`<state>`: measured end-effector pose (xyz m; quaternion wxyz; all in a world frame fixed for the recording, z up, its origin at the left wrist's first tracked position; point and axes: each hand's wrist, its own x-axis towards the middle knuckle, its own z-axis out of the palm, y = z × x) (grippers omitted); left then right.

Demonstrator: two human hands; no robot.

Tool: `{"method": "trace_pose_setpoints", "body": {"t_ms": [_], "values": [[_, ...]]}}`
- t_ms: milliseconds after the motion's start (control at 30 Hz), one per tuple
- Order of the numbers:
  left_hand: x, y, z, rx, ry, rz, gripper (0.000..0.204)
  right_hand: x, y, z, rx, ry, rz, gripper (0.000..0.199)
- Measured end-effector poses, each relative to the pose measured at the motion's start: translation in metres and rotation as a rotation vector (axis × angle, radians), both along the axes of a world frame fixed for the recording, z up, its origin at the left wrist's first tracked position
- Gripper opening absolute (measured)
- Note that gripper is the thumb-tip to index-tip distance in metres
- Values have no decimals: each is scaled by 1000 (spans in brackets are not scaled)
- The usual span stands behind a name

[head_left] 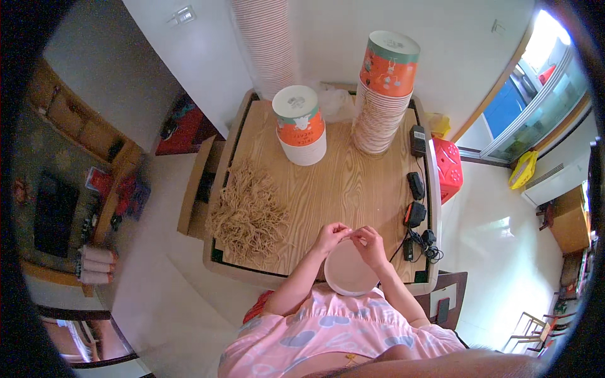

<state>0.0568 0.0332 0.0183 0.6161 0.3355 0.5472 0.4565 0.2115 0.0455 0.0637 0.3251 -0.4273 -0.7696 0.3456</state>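
A white paper bucket (350, 271) sits at the table's near edge against my body, its pale round inside facing up. Both hands meet over its far rim. My left hand (333, 237) has its fingertips pinched together there. My right hand (368, 244) is closed in a pinch right beside it. Whatever lies between the fingertips is too small to make out. To the left on the table lies a loose heap of tan twine pieces (247, 217). Farther back, a short stack of upside-down paper buckets (301, 133), orange and green printed, stands apart from my hands.
A tall stack of nested buckets (384, 101) stands at the back right, another very tall stack (265, 47) at the back left. Black chargers (414, 214) and cables line the table's right edge. A red stool (447, 167) is beyond it; an open cardboard box (200, 189) adjoins the left side.
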Motion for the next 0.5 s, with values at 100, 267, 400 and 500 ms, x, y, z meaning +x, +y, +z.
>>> {"method": "trace_pose_setpoints", "body": {"t_ms": [100, 267, 400, 500], "values": [[1, -1, -3, 40, -44, 30, 6, -2, 0, -2, -122, 49, -90, 8], [3, 1, -3, 24, -97, 45, 6, -5, 4, -4, -189, 85, -142, 7], [6, -1, -17, 104, 22, 114, 7, -8, 4, -4, -216, 79, -118, 8], [15, -1, 0, 172, 260, 148, 8, -4, 6, -8, -191, 57, -121, 10]]}}
